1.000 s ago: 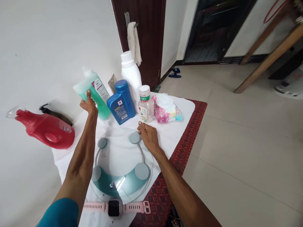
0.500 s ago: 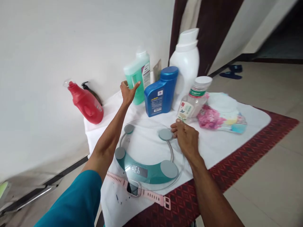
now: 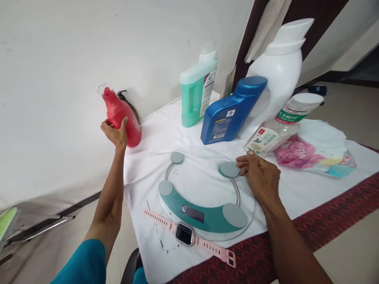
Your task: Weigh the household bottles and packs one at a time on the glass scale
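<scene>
My left hand (image 3: 115,133) is wrapped around the lower body of a red plastic bottle (image 3: 118,108) with a clear cap, which leans slightly at the table's left end near the wall. At the right rim of a round glass bathroom scale (image 3: 192,219) is my right hand (image 3: 262,175), its fingers curled in and closed on the edge beside a grey foot pad. The scale lies flat with its small display lit. A pink-strapped smartwatch (image 3: 184,233) rests along the scale's near edge.
Behind the scale stand a green liquid bottle (image 3: 189,102), a blue jug (image 3: 220,118) and a large white bottle (image 3: 276,71). To the right are a clear jar (image 3: 286,122) and a floral pouch (image 3: 314,156). A dark pump bottle (image 3: 130,104) sits behind the red one.
My left hand has moved left from the green bottle and taken hold of the red bottle. My right hand stays at the scale's rim. The camera view has shifted. The display's reading differs.
</scene>
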### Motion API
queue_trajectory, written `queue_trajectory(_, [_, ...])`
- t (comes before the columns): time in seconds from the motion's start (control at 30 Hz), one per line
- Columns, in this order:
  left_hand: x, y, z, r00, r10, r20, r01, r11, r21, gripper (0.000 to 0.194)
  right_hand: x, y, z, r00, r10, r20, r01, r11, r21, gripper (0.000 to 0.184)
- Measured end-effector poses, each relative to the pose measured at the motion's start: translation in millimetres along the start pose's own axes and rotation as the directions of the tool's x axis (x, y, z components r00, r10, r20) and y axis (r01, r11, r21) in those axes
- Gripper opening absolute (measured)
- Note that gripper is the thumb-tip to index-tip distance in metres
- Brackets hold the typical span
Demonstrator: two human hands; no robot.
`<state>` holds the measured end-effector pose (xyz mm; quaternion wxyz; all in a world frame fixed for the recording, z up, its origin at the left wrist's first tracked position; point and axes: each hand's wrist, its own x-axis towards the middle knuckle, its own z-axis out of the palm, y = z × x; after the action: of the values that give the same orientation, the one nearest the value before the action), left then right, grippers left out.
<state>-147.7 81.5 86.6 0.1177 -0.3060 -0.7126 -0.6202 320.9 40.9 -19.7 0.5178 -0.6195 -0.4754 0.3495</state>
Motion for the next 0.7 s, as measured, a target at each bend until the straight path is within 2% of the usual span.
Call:
queue_trajectory(0.1, [-7, -3, 7.7, 0.998, -0.027, -0.054, 0.026, 0.999, -0.018, 0.066, 1, 2, 0, 1.0, -0.022, 0.002, 0.022, 1.0, 0.001, 0.087])
queue_trajectory(0.23, [-10, -3, 7.6, 0.998, -0.035, -0.049, 0.032, 0.997, -0.068, 0.063, 2, 6, 0, 0.999, -0.046, -0.005, 0.046, 0.999, 0.009, 0.083])
queue_trajectory(0.37, [-14, 2, 8.6, 0.994, -0.109, -0.002, 0.108, 0.986, -0.125, 0.043, 2, 9, 2, 0.999, -0.047, -0.012, 0.048, 0.997, 0.057, 0.082])
queue_trajectory(0.47, [-17, 12, 17.2, 0.983, -0.168, 0.066, 0.18, 0.954, -0.24, 0.032, 2, 10, 4, 0.998, -0.066, -0.026, 0.068, 0.992, 0.103, 0.085])
queue_trajectory(0.6, [-21, 22, 21.0, 0.998, -0.061, 0.009, 0.061, 0.931, -0.361, 0.019, 3, 7, 4, 0.998, -0.059, -0.025, 0.062, 0.988, 0.144, 0.087])
queue_trajectory(0.7, [-22, 25, 8.4, 0.999, -0.046, 0.013, 0.047, 0.947, -0.318, 0.034, 3, 5, 4, 0.998, -0.064, -0.018, 0.066, 0.987, 0.147, 0.088])
